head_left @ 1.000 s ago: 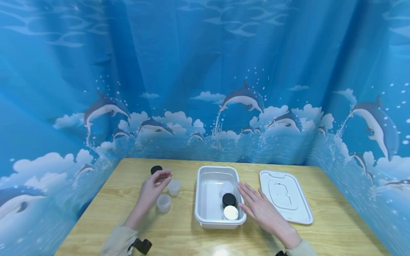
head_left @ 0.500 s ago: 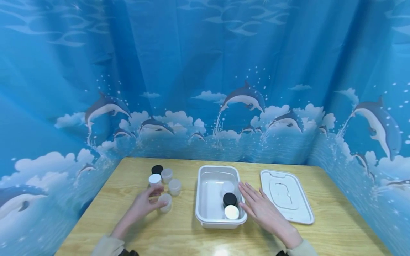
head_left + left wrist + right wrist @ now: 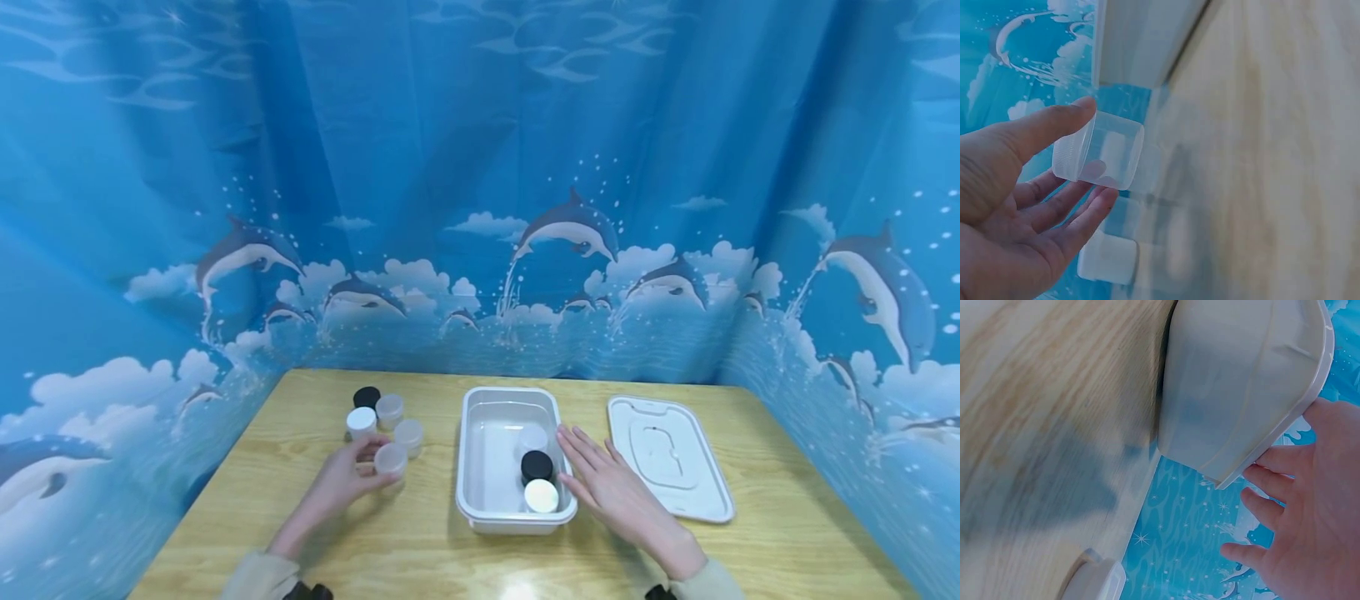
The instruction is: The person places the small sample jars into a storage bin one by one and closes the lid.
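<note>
My left hand [image 3: 337, 483] pinches a clear round screw-top jar [image 3: 391, 460] between thumb and fingers; in the left wrist view the jar [image 3: 1113, 153] lies sideways across the picture, thumb on its ribbed lid. Close beyond it stand two more clear jars [image 3: 408, 437] [image 3: 389, 407], a white jar [image 3: 362, 421] and a black-lidded one [image 3: 367, 397]. My right hand [image 3: 611, 492] has its fingers extended at the right rim of a white box [image 3: 463, 475]. Inside the box, along its right wall, are a clear jar [image 3: 533, 440], a black jar [image 3: 536, 467] and a white-lidded jar [image 3: 542, 497].
A white box lid [image 3: 671, 458] lies flat on the wooden table [image 3: 420, 558], right of the box. Behind the table and at both sides hangs a blue dolphin-print curtain [image 3: 450, 167]. Bare tabletop separates the loose jars from the box.
The left hand came down and nearer from over the back jars, uncovering the white jar and a clear one. It took hold of the front clear jar, which shifted slightly away. The right hand stayed put.
</note>
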Available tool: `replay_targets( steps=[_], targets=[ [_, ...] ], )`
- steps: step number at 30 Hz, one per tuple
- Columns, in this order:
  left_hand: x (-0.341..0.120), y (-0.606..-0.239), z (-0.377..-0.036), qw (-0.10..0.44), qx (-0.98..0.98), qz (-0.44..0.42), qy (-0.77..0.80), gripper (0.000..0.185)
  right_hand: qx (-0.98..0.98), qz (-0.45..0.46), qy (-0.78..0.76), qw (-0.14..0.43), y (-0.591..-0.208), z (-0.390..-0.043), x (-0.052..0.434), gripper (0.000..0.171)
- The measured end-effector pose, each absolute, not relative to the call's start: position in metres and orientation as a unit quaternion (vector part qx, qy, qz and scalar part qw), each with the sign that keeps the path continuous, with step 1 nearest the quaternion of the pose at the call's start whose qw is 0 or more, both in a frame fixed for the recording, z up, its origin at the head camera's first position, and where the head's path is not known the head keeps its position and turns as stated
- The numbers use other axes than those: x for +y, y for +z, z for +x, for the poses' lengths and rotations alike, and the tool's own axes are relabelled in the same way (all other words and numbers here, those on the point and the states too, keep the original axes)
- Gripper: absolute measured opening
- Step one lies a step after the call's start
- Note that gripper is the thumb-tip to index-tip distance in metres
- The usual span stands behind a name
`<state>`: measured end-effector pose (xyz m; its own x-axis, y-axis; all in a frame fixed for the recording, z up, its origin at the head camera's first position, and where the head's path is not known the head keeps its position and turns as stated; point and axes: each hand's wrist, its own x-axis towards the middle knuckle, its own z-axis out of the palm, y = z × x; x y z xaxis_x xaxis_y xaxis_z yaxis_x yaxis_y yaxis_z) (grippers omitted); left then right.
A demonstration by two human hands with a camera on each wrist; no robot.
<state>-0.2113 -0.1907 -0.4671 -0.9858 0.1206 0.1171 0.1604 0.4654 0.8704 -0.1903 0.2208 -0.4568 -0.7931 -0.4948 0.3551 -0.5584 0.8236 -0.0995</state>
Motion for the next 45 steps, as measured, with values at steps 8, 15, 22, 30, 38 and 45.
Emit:
replay_targets(
  steps=[8, 15, 22, 30, 38, 45],
  targets=[
    [-0.181, -0.45, -0.217, 0.025, -0.859, -0.091, -0.503, 0.055, -0.941, 0.28, 0.1, 0.159, -0.457, -0.191, 0.221, 0.059],
    [-0.169, -0.435, -0.224, 0.03, -0.859, -0.085, -0.504, 0.051, -0.942, 0.279, 0.099, 0.16, -0.457, -0.191, 0.222, 0.059],
    [-0.151, -0.418, -0.235, 0.025, -0.855, -0.093, -0.51, 0.052, -0.94, 0.279, 0.098, 0.169, -0.458, -0.191, 0.223, 0.06],
    [-0.131, -0.412, -0.251, 0.033, -0.857, -0.107, -0.502, 0.056, -0.942, 0.279, 0.096, 0.162, -0.458, -0.191, 0.222, 0.06],
    [-0.109, -0.407, -0.261, 0.025, -0.863, -0.116, -0.492, 0.053, -0.943, 0.279, 0.094, 0.158, -0.458, -0.191, 0.222, 0.06],
    [-0.09, -0.402, -0.27, 0.027, -0.868, -0.129, -0.478, 0.05, -0.943, 0.277, 0.094, 0.159, -0.458, -0.191, 0.221, 0.06]
  ],
)
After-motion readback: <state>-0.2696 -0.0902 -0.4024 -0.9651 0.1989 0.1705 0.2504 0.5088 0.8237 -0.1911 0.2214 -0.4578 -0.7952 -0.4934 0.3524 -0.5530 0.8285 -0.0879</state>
